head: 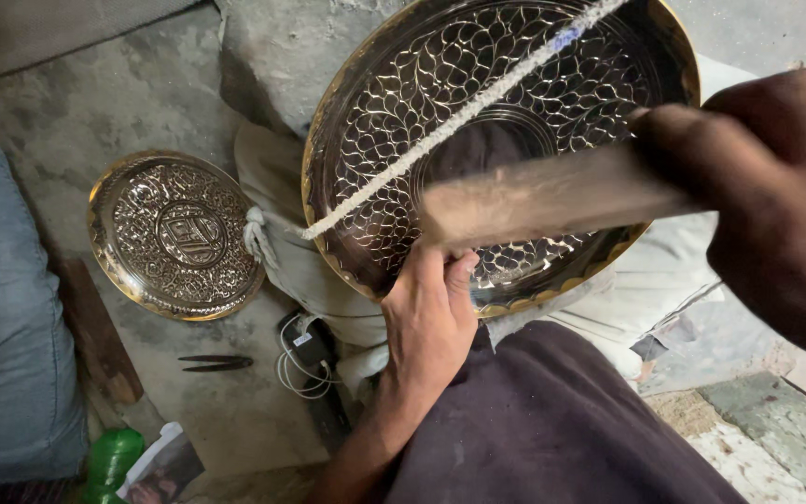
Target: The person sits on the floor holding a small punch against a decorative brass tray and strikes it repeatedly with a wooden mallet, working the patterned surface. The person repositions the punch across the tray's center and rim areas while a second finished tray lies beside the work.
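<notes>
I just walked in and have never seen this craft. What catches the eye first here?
The large engraved brass tray with its leaf pattern fills the top centre, steadied at its lower rim by the left hand. The right hand holds a blurred wooden tool across it. A smaller engraved plate lies on the floor to the left.

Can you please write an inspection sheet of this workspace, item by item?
Surface: rough grey stone floor.
Job's things: large engraved brass tray, propped on pale cloth bundle; blurred wooden tool; white cord across it.
Clutter: smaller engraved round plate, dark tweezers, green bottle.
Grippers: left hand holds tray rim; right hand grips tool.
Cables: white charger cable.
Surroundings: blue cloth beside.
</notes>
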A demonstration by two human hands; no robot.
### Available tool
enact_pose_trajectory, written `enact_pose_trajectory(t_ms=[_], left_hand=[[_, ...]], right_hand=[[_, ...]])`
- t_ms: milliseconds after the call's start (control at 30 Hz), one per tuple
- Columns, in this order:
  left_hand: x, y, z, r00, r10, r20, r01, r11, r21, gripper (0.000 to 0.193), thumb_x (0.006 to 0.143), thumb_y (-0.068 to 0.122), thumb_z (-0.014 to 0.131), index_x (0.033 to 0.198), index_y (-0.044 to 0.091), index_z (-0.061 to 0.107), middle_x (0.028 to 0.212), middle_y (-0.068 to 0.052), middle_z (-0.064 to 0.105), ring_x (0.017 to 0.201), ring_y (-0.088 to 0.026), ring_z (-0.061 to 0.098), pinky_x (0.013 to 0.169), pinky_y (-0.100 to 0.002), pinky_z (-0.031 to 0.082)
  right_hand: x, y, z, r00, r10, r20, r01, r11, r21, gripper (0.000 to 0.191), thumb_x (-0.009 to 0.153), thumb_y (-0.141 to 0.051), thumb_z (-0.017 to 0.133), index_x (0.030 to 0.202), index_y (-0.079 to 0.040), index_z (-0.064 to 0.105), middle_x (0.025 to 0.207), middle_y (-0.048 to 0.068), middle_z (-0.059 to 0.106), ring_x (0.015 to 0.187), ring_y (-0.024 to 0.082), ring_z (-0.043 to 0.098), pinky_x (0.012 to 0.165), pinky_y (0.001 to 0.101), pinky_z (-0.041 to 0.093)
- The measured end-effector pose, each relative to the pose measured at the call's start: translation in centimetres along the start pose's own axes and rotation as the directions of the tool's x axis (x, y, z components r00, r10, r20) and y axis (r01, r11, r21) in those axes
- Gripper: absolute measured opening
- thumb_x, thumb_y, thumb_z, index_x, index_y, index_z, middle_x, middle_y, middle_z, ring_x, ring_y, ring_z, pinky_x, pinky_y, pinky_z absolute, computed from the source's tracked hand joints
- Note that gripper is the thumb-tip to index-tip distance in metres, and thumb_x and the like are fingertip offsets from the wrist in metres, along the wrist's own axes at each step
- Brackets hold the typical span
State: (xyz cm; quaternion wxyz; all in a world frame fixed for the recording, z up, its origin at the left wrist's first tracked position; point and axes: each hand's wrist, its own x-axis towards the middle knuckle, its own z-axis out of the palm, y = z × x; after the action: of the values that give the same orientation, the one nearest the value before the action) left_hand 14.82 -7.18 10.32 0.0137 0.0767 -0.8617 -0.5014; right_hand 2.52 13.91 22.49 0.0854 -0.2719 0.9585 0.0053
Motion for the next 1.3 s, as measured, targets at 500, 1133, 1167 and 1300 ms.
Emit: enact_pose_trajectory(t_ms=[500,1133,1167,1300], left_hand=[[1.5,-0.1,-2.2,0.997,0.074,-0.009,-0.074,0.989,-0.132,0.021,0.108,0.015,0.064,0.125,0.003,0.058,0.114,-0.014,0.073,0.094,-0.022,0.078,0.079,-0.034,0.064],[-1.0,-3.8,-4.3,0.955,0.119,0.270,-0.088,0.988,-0.127,0.029,0.104,0.012,0.067,0.130,0.006,0.056,0.110,-0.012,0.071,0.097,-0.027,0.076,0.080,-0.038,0.061],[-1.7,-4.1,-4.3,0.955,0.112,0.274,-0.085,0.990,-0.109,0.030,0.103,0.012,0.068,0.130,0.006,0.056,0.109,-0.012,0.071,0.096,-0.028,0.075,0.079,-0.039,0.060],[-1.4,-5.4,-5.3,0.945,0.078,0.319,-0.071,0.997,-0.032,0.027,0.102,0.013,0.071,0.125,0.005,0.058,0.102,-0.012,0.071,0.093,-0.029,0.075,0.075,-0.041,0.059]], right_hand=[[-3.4,0.7,2.7,0.996,0.057,0.073,-0.073,0.969,0.236,0.051,0.086,0.015,0.058,0.136,0.007,0.056,0.108,0.029,0.067,0.092,0.036,0.070,0.080,0.0426,0.057],[-5.7,-1.5,9.4,0.988,0.145,0.050,-0.152,0.876,0.457,0.043,0.091,0.017,0.054,0.131,0.001,0.060,0.121,0.018,0.068,0.111,0.028,0.071,0.097,0.0373,0.059],[-6.5,-2.1,9.5,0.988,0.133,0.073,-0.152,0.875,0.460,0.043,0.091,0.017,0.054,0.130,0.000,0.061,0.121,0.018,0.068,0.111,0.028,0.071,0.098,0.0371,0.059],[-6.3,-4.6,9.0,0.990,0.123,-0.066,-0.081,0.891,0.447,0.036,0.103,0.008,0.058,0.139,0.006,0.060,0.125,0.024,0.064,0.106,0.031,0.070,0.094,0.0379,0.058]])
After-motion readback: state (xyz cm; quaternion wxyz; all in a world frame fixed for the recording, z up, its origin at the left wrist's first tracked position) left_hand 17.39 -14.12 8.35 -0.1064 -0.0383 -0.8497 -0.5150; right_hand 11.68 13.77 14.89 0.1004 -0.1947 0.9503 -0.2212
